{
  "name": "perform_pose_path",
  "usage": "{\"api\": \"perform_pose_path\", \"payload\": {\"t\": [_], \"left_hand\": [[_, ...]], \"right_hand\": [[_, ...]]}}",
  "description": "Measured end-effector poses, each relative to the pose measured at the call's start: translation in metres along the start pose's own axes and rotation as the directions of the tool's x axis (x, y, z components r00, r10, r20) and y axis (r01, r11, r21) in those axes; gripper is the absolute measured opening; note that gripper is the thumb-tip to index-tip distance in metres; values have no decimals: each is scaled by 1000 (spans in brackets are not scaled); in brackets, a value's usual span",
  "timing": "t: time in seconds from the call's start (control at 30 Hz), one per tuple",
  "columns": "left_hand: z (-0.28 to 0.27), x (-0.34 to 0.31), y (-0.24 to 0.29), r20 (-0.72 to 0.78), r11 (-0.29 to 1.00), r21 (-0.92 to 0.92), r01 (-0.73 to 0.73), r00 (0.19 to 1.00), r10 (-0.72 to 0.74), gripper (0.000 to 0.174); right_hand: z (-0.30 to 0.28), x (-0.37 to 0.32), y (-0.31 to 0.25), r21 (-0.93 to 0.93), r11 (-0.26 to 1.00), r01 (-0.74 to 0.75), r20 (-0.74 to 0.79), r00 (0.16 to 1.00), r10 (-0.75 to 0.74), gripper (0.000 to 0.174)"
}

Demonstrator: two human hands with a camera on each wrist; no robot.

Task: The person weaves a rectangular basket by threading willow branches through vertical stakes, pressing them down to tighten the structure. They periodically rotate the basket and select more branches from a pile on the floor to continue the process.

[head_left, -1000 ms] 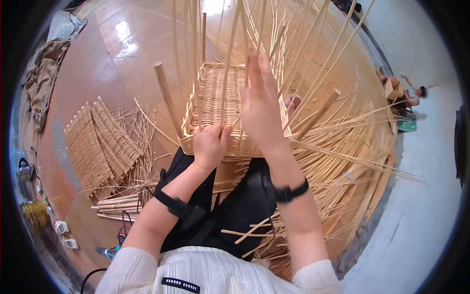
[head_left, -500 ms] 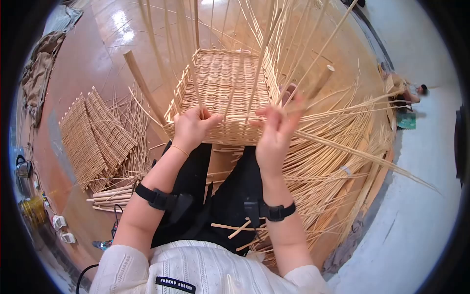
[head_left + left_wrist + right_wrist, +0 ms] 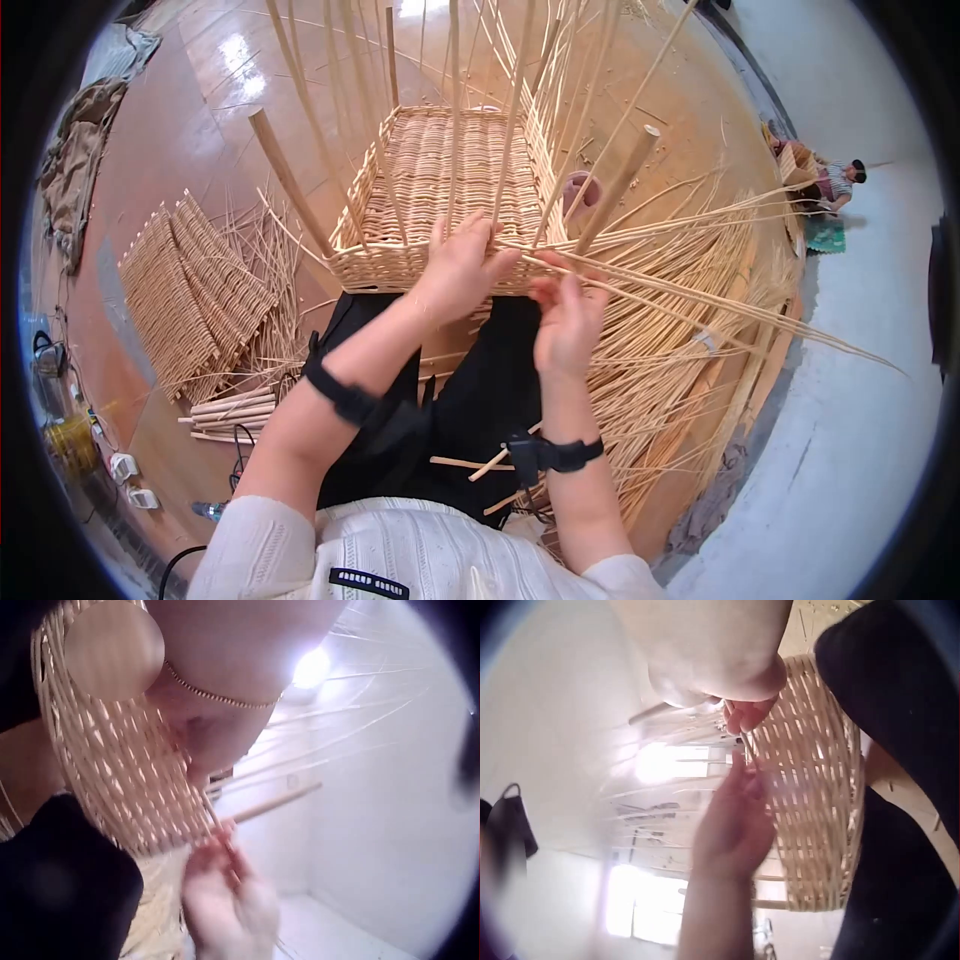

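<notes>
A wicker basket faces me, with tall upright rods and thick corner posts standing from its sides. At its near rim my left hand reaches over the weave, its fingers and thumb pinching a thin wicker strand. To the right, beside the near right corner, my right hand pinches the same strand between curled fingers. In the left wrist view, the right hand holds it close to the basket's edge. Several long strands run out to the right from that corner.
Woven panels lie on the floor at left, beside a bundle of short sticks. Loose wicker strands spread over the floor at right. A pinkish round thing sits behind the basket's right side. Another person sits far right.
My left hand has moved right along the near rim. My right hand has come down from among the upright rods to the strand at the near right corner. The basket has shifted left in view.
</notes>
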State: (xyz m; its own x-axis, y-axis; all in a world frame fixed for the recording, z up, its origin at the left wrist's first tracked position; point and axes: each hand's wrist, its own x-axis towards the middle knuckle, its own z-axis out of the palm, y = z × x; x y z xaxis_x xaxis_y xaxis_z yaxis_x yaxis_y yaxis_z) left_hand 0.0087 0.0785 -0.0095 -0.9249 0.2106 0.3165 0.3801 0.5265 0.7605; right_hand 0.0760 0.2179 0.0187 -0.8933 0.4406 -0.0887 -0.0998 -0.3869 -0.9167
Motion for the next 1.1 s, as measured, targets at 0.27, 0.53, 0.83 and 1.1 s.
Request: {"api": "perform_pose_path", "payload": {"t": [0.27,0.53,0.83,1.1], "left_hand": [[22,-1,5,18,980,-46,195,981,-195,28],[22,15,-10,166,795,-331,508,861,-481,32],[11,28,28,147,769,-313,557,829,-540,49],[-85,-59,-52,-59,728,-559,398,856,-513,14]], "right_hand": [[55,56,-61,-660,-240,712,725,520,-452,42],[8,34,-49,-613,678,406,108,893,-437,40],[0,-36,-45,-462,848,259,4,957,-290,30],[-37,9,-66,-258,947,191,-190,951,-244,29]]}}
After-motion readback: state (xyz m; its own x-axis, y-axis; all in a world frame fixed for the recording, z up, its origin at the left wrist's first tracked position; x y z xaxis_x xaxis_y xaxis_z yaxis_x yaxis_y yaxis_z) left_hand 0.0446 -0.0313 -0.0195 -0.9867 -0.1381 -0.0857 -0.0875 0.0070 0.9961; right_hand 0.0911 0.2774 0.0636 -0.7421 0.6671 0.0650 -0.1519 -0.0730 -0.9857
